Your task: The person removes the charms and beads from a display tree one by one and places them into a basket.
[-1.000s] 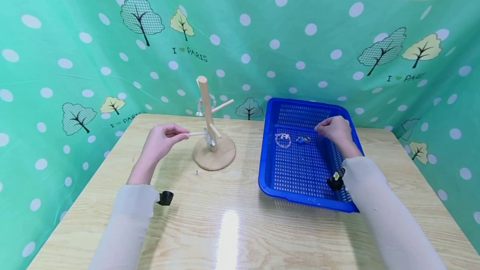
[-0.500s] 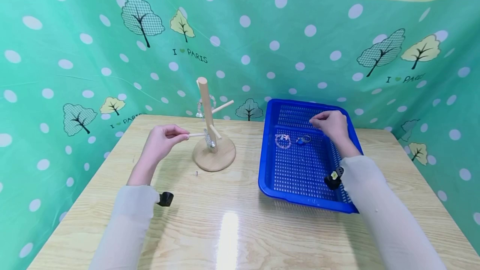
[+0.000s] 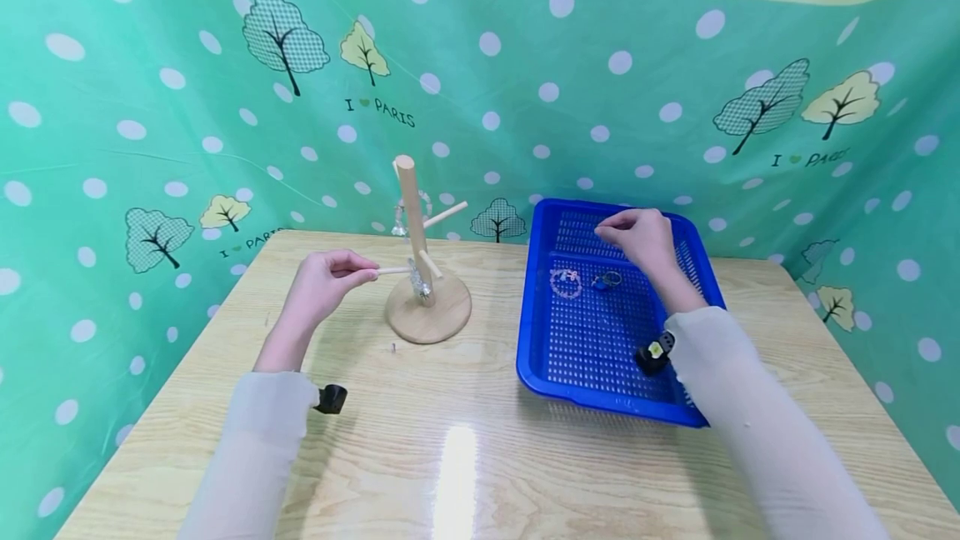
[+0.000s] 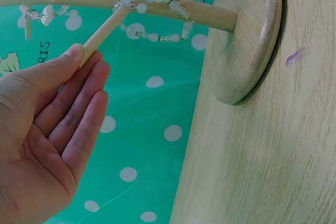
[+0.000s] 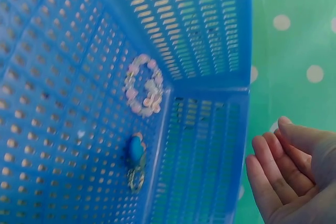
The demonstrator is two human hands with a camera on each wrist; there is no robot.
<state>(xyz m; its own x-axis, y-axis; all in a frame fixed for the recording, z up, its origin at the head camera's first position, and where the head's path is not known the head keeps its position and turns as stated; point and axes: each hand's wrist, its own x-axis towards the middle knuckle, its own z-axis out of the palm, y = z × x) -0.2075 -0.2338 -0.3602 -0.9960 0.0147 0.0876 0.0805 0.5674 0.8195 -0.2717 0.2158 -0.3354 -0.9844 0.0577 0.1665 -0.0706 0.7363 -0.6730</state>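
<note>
My left hand (image 3: pixel 326 282) pinches the tip of a thin wooden peg (image 4: pixel 102 38) between thumb and index finger, the other fingers nearly straight. That peg belongs to a wooden jewelry stand (image 3: pixel 426 323) with a round base. A clear beaded bracelet (image 4: pixel 187 27) hangs on the peg, close to the post. Higher up hangs another beaded bracelet (image 3: pixel 398 223). My right hand (image 3: pixel 645 238) hovers over the far part of a blue basket (image 3: pixel 527 307), fingers loosely bent, nothing visible between them. Inside lie a pink beaded bracelet (image 5: pixel 131 94) and a blue-beaded piece of jewelry (image 5: pixel 136 151).
A small purplish bit (image 4: pixel 294 57) lies on the wooden table (image 3: pixel 360 457) in front of the stand's base. Behind the table hangs a green dotted curtain (image 3: pixel 510 140). The basket's raised walls surround the jewelry in it.
My right hand has moved left and slightly farther away over the basket, uncovering more of the blue-beaded piece. The left hand stays on the peg.
</note>
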